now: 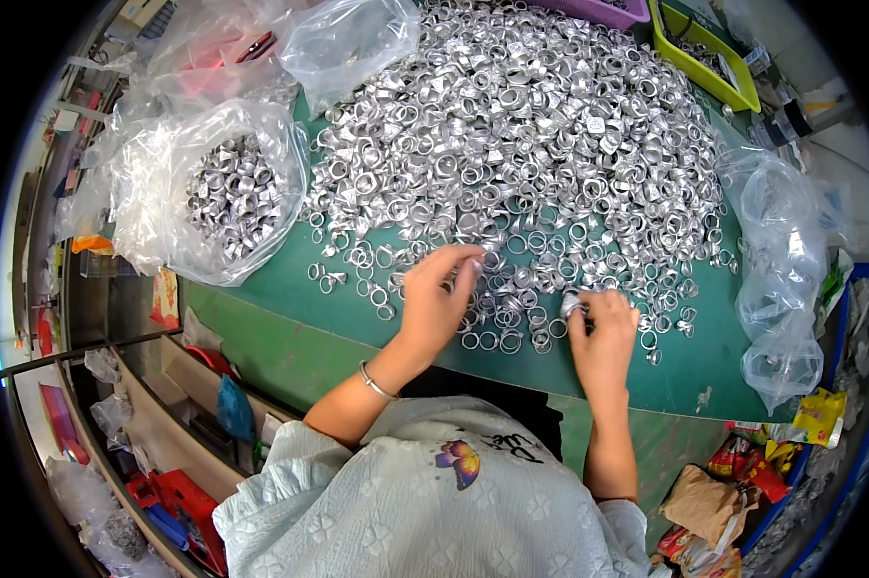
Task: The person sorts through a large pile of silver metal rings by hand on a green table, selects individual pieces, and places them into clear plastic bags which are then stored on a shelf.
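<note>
A large heap of silver metal rings (512, 125) covers the green table (290, 303), with loose rings spread along its near edge. My left hand (434, 299) is at the front of the heap, thumb and forefinger pinched together at a silver ring. To its right, my right hand (605, 332) is closed with a silver ring (570, 304) between thumb and fingers, just above the table. Several loose rings (512, 323) lie flat between my two hands. Each hand's palm is hidden, so anything else inside cannot be seen.
On the left stands an open clear plastic bag (150, 193) of rings. Another clear bag (353, 43) touches the heap's far left. A yellow-green bin (709, 63) and a purple bin (608, 12) are at the back. Crumpled plastic (781, 270) lies along the right edge.
</note>
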Demonstrator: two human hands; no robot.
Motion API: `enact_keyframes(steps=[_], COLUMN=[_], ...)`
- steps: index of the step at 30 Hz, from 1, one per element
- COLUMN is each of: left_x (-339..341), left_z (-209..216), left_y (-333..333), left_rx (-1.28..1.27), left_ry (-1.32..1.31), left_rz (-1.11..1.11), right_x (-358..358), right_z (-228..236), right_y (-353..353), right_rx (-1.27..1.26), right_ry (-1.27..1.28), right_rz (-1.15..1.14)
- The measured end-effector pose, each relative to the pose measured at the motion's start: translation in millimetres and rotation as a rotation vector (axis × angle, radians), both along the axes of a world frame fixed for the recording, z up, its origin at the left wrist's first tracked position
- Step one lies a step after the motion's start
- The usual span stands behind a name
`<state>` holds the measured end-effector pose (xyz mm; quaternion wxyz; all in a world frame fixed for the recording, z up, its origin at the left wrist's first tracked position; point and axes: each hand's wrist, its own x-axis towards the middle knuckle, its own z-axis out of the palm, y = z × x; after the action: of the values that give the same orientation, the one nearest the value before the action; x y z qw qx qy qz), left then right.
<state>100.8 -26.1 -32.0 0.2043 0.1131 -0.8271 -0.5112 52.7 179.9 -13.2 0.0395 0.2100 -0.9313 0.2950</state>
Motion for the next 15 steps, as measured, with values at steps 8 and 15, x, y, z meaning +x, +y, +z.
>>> enact_keyframes(steps=[8, 15], left_x=[20.4, 18.2], left_z=[12.5, 12.4], left_y=[-17.1, -10.9], left_rx=[0.556, -0.638], left_ry=[-0.204, -0.14], left_rz=[-0.063, 0.012], right_x=[-11.3, -16.6], right_z=[-13.3, 8.0], right_y=[31.9, -4.4], right_rx=[-0.693, -0.457], right_ry=[-0.53, -0.288], right_rz=[-0.203, 0.021])
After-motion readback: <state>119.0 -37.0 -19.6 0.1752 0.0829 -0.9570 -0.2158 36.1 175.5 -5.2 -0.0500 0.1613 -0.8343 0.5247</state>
